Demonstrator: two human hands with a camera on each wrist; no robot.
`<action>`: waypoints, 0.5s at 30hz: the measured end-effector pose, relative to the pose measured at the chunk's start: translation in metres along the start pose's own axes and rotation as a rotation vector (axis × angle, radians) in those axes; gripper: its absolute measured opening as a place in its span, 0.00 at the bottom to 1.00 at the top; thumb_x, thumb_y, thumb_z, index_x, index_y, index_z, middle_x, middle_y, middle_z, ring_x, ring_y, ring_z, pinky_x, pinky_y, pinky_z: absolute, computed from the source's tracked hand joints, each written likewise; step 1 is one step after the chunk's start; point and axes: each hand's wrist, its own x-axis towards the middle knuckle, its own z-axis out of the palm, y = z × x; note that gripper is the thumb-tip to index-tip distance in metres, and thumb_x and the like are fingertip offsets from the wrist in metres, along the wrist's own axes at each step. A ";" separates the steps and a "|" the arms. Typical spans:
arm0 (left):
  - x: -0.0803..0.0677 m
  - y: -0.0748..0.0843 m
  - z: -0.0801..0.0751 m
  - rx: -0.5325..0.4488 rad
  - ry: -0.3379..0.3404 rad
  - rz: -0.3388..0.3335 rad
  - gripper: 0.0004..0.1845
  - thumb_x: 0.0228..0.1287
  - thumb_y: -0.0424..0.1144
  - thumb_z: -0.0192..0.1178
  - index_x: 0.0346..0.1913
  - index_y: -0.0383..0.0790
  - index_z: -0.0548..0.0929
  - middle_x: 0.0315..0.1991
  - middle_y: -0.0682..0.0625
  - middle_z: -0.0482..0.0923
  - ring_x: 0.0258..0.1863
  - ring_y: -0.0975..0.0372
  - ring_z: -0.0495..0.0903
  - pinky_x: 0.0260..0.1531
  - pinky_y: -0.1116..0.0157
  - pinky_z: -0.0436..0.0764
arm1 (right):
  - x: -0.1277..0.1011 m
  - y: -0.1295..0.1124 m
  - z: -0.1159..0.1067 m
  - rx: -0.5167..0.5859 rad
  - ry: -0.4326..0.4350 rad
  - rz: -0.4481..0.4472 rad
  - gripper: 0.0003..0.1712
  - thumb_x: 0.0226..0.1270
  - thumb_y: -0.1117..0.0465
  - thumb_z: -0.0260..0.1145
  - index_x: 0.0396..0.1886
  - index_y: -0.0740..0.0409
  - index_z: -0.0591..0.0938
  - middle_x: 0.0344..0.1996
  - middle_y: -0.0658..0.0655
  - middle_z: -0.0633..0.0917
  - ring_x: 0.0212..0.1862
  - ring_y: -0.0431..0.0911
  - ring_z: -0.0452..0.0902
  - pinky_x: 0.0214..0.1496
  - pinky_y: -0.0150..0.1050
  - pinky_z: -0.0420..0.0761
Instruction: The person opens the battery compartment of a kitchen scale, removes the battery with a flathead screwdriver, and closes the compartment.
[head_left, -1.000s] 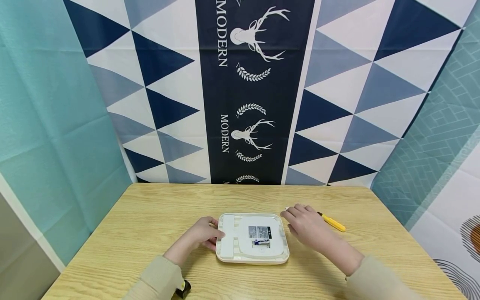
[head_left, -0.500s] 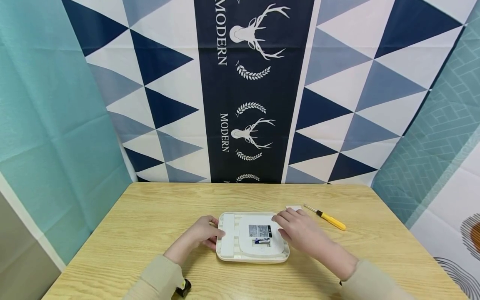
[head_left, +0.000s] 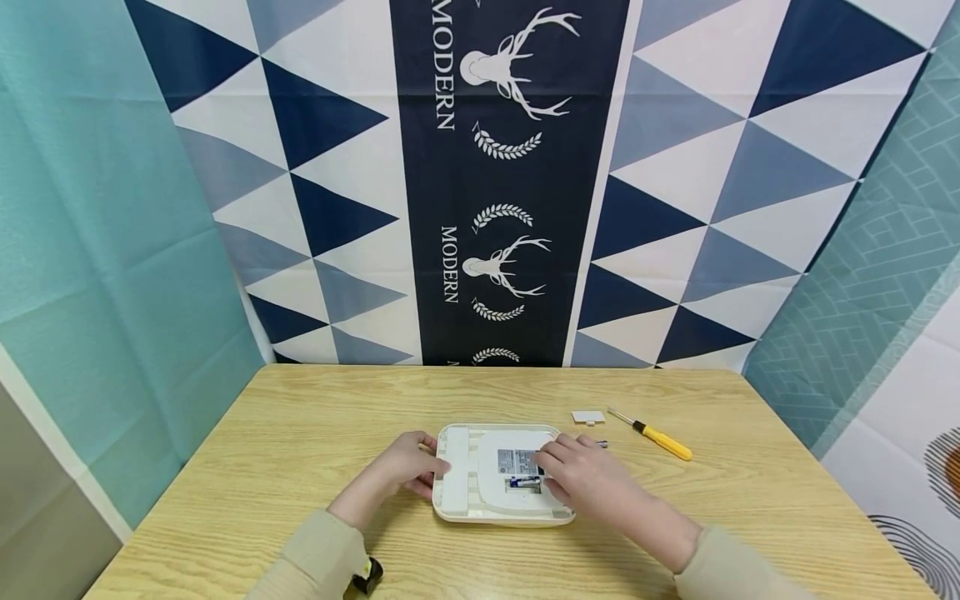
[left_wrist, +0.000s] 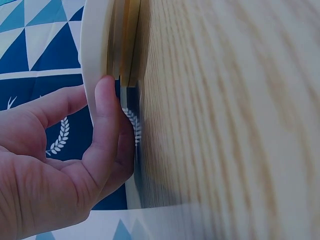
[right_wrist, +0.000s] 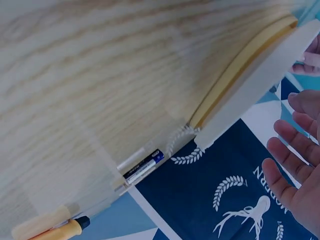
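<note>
The backdrop [head_left: 510,183] behind the wooden surface [head_left: 300,450] reads "MODERN" beside white deer heads. A flat white device [head_left: 504,475] lies face-down mid-surface (rounded corners, cream rim), its small printed label too small to read. Its open battery bay holds a blue battery [head_left: 525,481]. The left hand [head_left: 405,471] holds the device's left edge, fingers curled against the rim. The right hand [head_left: 581,475] rests over the bay with relaxed fingers, holding nothing. A small white cover [head_left: 587,417] and a yellow screwdriver [head_left: 660,441] lie nearby.
</note>
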 end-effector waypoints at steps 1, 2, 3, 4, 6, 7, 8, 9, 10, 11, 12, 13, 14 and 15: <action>0.000 0.000 0.000 -0.002 -0.001 -0.001 0.25 0.57 0.29 0.64 0.56 0.28 0.67 0.28 0.41 0.80 0.21 0.59 0.80 0.20 0.63 0.84 | 0.000 -0.001 0.001 0.003 0.002 -0.005 0.18 0.51 0.58 0.72 0.44 0.52 0.81 0.39 0.49 0.83 0.42 0.45 0.77 0.40 0.43 0.81; 0.000 0.000 0.000 -0.003 -0.002 0.000 0.25 0.57 0.29 0.63 0.56 0.28 0.67 0.28 0.41 0.80 0.21 0.59 0.80 0.20 0.63 0.84 | 0.001 -0.002 0.001 0.003 0.005 -0.012 0.18 0.51 0.59 0.72 0.43 0.52 0.81 0.38 0.49 0.83 0.42 0.45 0.77 0.40 0.43 0.81; 0.000 0.000 0.000 -0.004 -0.002 0.000 0.25 0.57 0.29 0.63 0.56 0.28 0.67 0.28 0.41 0.80 0.21 0.59 0.80 0.20 0.63 0.84 | 0.001 -0.003 0.002 0.005 0.004 -0.016 0.17 0.51 0.59 0.72 0.43 0.52 0.81 0.38 0.49 0.83 0.42 0.45 0.77 0.40 0.42 0.80; 0.000 0.000 0.000 -0.004 -0.003 -0.001 0.25 0.57 0.29 0.63 0.56 0.28 0.67 0.28 0.41 0.80 0.21 0.59 0.80 0.20 0.63 0.84 | 0.002 -0.004 0.003 0.009 0.001 -0.019 0.16 0.52 0.59 0.71 0.43 0.52 0.81 0.38 0.49 0.83 0.42 0.45 0.77 0.40 0.42 0.80; 0.000 0.000 0.000 -0.005 -0.004 -0.001 0.25 0.57 0.29 0.64 0.56 0.28 0.67 0.28 0.41 0.80 0.21 0.59 0.80 0.21 0.62 0.84 | 0.003 -0.005 0.004 0.008 -0.011 -0.022 0.15 0.53 0.59 0.71 0.42 0.51 0.81 0.38 0.49 0.83 0.42 0.45 0.77 0.40 0.42 0.80; 0.000 0.000 0.000 -0.004 -0.004 0.000 0.25 0.57 0.29 0.64 0.56 0.28 0.67 0.29 0.41 0.80 0.22 0.59 0.80 0.21 0.62 0.85 | 0.003 -0.006 0.005 0.008 -0.017 -0.023 0.15 0.53 0.59 0.71 0.42 0.51 0.81 0.38 0.49 0.83 0.42 0.45 0.77 0.40 0.42 0.80; 0.000 0.000 0.000 -0.003 -0.005 0.000 0.25 0.57 0.29 0.64 0.56 0.28 0.67 0.29 0.41 0.80 0.22 0.59 0.80 0.21 0.62 0.85 | 0.003 -0.007 0.006 0.011 -0.023 -0.023 0.15 0.54 0.59 0.71 0.42 0.51 0.81 0.38 0.49 0.83 0.42 0.44 0.77 0.39 0.42 0.80; 0.000 0.000 0.000 -0.003 -0.005 -0.001 0.25 0.57 0.29 0.64 0.56 0.27 0.67 0.29 0.41 0.80 0.22 0.59 0.80 0.21 0.62 0.85 | 0.004 -0.007 0.007 0.011 -0.028 -0.022 0.15 0.54 0.58 0.71 0.42 0.50 0.81 0.38 0.48 0.83 0.42 0.44 0.77 0.39 0.42 0.80; 0.000 0.000 0.000 -0.003 -0.006 -0.001 0.25 0.57 0.29 0.64 0.56 0.27 0.67 0.29 0.41 0.80 0.21 0.59 0.80 0.21 0.62 0.85 | 0.004 -0.008 0.008 0.009 -0.028 -0.025 0.14 0.54 0.58 0.71 0.42 0.50 0.81 0.38 0.48 0.83 0.42 0.44 0.76 0.38 0.41 0.79; 0.000 0.000 0.000 -0.003 -0.006 0.000 0.25 0.57 0.29 0.64 0.56 0.27 0.67 0.28 0.41 0.80 0.21 0.59 0.80 0.21 0.62 0.85 | 0.004 -0.009 0.009 0.007 -0.025 -0.028 0.14 0.54 0.58 0.71 0.42 0.50 0.81 0.38 0.48 0.83 0.41 0.43 0.76 0.37 0.41 0.79; 0.000 0.000 0.000 -0.003 -0.006 -0.001 0.25 0.57 0.29 0.64 0.56 0.27 0.67 0.28 0.41 0.80 0.21 0.59 0.80 0.21 0.62 0.85 | 0.004 -0.009 0.010 0.004 -0.022 -0.033 0.14 0.54 0.58 0.71 0.42 0.49 0.81 0.38 0.47 0.83 0.41 0.43 0.76 0.37 0.41 0.78; 0.001 0.000 0.000 -0.003 -0.006 0.000 0.25 0.57 0.29 0.64 0.56 0.27 0.67 0.28 0.41 0.80 0.21 0.59 0.80 0.21 0.62 0.85 | 0.004 -0.010 0.011 0.000 -0.016 -0.038 0.14 0.54 0.58 0.71 0.42 0.49 0.81 0.38 0.47 0.83 0.40 0.43 0.76 0.36 0.41 0.78; 0.001 0.000 -0.001 -0.004 -0.006 -0.002 0.25 0.57 0.29 0.64 0.56 0.27 0.67 0.28 0.41 0.80 0.21 0.59 0.80 0.21 0.62 0.85 | 0.004 -0.010 0.012 -0.005 -0.011 -0.043 0.14 0.54 0.58 0.71 0.42 0.49 0.81 0.37 0.47 0.83 0.40 0.43 0.76 0.36 0.41 0.78; 0.001 0.000 -0.001 -0.002 -0.006 0.001 0.25 0.57 0.29 0.64 0.56 0.27 0.67 0.28 0.41 0.80 0.21 0.59 0.80 0.21 0.62 0.85 | 0.004 -0.010 0.013 -0.011 -0.008 -0.048 0.14 0.54 0.58 0.71 0.42 0.49 0.81 0.37 0.47 0.83 0.40 0.42 0.76 0.35 0.40 0.78</action>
